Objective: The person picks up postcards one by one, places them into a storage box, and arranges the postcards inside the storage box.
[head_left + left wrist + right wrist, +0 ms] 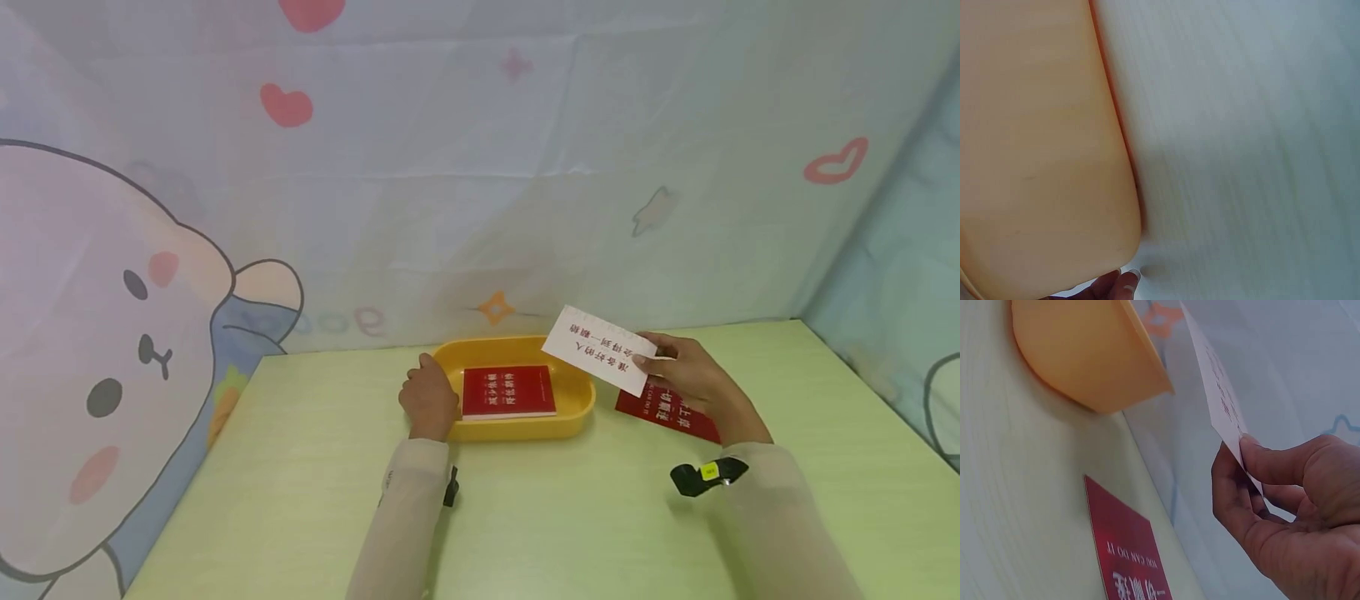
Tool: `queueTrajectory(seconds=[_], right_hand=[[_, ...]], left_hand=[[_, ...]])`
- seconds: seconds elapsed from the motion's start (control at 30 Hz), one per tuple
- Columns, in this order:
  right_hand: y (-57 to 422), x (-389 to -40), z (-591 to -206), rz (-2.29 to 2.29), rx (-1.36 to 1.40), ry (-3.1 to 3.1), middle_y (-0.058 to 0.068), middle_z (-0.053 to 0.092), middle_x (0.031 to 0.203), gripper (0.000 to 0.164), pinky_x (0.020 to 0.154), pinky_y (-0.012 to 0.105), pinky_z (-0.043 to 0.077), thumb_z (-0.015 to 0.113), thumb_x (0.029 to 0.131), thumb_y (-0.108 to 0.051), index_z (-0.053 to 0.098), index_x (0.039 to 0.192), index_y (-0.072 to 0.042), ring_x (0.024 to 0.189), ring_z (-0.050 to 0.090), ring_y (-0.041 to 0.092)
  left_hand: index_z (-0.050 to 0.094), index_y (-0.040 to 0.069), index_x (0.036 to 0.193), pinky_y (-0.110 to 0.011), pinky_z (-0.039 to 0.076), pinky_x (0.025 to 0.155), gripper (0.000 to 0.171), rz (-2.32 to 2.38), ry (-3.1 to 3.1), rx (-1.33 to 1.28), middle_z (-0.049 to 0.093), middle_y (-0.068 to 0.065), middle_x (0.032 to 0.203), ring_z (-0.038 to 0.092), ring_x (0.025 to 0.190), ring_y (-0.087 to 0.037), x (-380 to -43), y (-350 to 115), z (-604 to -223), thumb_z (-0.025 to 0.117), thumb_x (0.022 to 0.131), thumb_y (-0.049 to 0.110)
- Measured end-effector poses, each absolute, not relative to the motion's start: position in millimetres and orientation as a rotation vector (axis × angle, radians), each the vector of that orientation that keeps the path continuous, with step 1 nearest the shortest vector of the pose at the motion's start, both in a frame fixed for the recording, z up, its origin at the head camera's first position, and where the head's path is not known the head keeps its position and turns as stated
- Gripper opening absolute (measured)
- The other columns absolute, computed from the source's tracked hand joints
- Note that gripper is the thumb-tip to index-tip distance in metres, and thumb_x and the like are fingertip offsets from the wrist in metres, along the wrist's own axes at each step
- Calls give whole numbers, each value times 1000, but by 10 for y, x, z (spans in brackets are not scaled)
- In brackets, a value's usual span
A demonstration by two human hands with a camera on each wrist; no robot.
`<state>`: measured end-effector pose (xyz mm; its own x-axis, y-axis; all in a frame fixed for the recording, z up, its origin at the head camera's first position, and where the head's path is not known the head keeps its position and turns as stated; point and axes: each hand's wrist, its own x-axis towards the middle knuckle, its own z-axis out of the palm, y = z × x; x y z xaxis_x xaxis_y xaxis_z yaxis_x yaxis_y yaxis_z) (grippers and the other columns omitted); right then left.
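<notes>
My left hand point(429, 398) grips the left end of a yellow plastic tray point(517, 430); its fingertips show at the tray's end in the left wrist view. Inside the tray lies a red booklet point(508, 390) with white lettering and pale page edges. Between thumb and fingers, my right hand point(693, 371) pinches a white card point(596, 348) printed with red characters. The card is held up, tilted, and overlaps the tray's right end in the head view. Below that hand, a red card point(1124, 540) reading "YOU CAN DO IT" lies on the table, partly hidden by the hand in the head view.
The pale green table point(570, 517) runs back to a hanging cloth point(450, 208) printed with hearts, stars and a large cartoon animal point(90, 333). The tray stands near the table's back edge. A dark strap piece point(708, 475) sits at my right wrist.
</notes>
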<state>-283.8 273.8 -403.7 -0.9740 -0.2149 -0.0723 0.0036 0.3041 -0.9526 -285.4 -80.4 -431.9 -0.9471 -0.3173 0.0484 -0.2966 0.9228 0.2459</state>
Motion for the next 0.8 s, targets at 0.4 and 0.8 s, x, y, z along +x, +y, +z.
queueTrajectory(seconds=[0.4,0.8], right_hand=[[2271,-2911,-3927,-1664,-238,2403,26,40,125,54,85,37,52,61,91,-14,37,139,-4,97,55,32],[1968,-2934,-3949,-1493,-275,2531,23,45,126,50,91,49,47,63,89,-18,45,135,-9,104,50,34]], left_hand=[[41,-1,109,-42,54,68,51,-368,-2983,473,57,-19,88,59,77,-32,-2823,-784,-4317,73,78,22],[41,0,110,-40,54,70,50,-369,-2989,507,57,-19,89,58,74,-30,-2813,-743,-4309,73,78,21]])
